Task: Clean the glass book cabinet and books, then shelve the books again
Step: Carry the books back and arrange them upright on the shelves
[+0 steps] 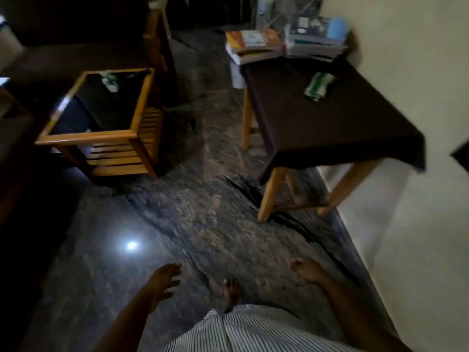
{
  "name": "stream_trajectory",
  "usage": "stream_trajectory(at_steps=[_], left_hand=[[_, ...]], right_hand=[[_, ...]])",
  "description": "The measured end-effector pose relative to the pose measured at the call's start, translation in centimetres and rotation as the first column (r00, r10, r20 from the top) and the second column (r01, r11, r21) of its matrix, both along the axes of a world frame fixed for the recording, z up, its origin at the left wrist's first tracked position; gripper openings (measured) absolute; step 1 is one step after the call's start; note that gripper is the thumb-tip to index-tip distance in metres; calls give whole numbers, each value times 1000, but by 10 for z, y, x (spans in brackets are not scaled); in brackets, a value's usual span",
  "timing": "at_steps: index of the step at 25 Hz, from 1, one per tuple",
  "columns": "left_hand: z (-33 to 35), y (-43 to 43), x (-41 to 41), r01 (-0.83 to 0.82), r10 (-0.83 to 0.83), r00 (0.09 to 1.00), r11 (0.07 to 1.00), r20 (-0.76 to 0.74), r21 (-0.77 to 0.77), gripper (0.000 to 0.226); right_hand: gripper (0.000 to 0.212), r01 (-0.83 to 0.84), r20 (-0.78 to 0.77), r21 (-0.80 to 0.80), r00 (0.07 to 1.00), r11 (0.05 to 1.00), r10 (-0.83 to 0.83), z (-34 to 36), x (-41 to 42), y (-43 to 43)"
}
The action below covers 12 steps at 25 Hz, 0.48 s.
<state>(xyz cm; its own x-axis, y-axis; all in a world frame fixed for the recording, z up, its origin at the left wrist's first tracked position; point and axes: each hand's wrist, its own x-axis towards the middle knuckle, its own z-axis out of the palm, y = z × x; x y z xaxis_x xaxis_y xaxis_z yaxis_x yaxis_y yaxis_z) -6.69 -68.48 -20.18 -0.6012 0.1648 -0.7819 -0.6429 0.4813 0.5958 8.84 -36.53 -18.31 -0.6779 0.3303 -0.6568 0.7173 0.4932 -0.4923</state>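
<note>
Two stacks of books lie at the far end of a table draped in a dark cloth (pixel 330 118): one stack (pixel 253 47) on the left, another (pixel 314 39) against the wall. A green-and-white striped cloth (pixel 319 85) lies on the table nearer me. Part of a glass cabinet (pixel 286 11) shows dimly behind the books. My left hand (pixel 163 282) hangs low over the floor with fingers relaxed and empty. My right hand (pixel 305 269) hangs at my side, fingers loosely curled, holding nothing.
A wooden side table with a dark glass top (pixel 101 110) and slatted shelves stands at the left. A pale wall (pixel 418 72) runs along the right. Dark polished stone floor (pixel 203 212) lies between the two tables. My bare foot (pixel 231 292) shows below.
</note>
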Motion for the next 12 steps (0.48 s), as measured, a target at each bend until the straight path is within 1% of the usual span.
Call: stream_trajectory(at_steps=[1,2,4,5,7,8,10,12], left_hand=[[6,4,-34,-26,25,999,999,-29,-28,28],[9,6,-68,-51,47,996,997,-73,-52,28],[15,9,-130,-77,63,989,992,-137,-99,27],[14,10,-157,-102,86,986,989,-146,-105,28],[8,12,-199,-159,145,981,981,-125,-110,30],[2,15,-222,-178,165,980,976,-109,-122,30],[-8,26,-278,-209,202,977,972,-76,-106,30],[-5,50,-348,-212,206,976,973,-69,-89,27]], right_hand=[[32,-30,48,15,998,999,30,-9,-41,9],[31,-41,50,-14,998,999,42,-4,-91,14],[30,-94,-111,-73,990,993,85,12,-197,14],[30,-164,-150,-64,977,984,153,24,-241,10],[29,-254,-224,-106,948,961,226,45,-311,5],[29,-274,-239,-153,942,949,234,51,-351,7],[28,-262,-272,-205,941,943,202,61,-426,17],[27,-239,-325,-169,929,956,175,67,-490,39]])
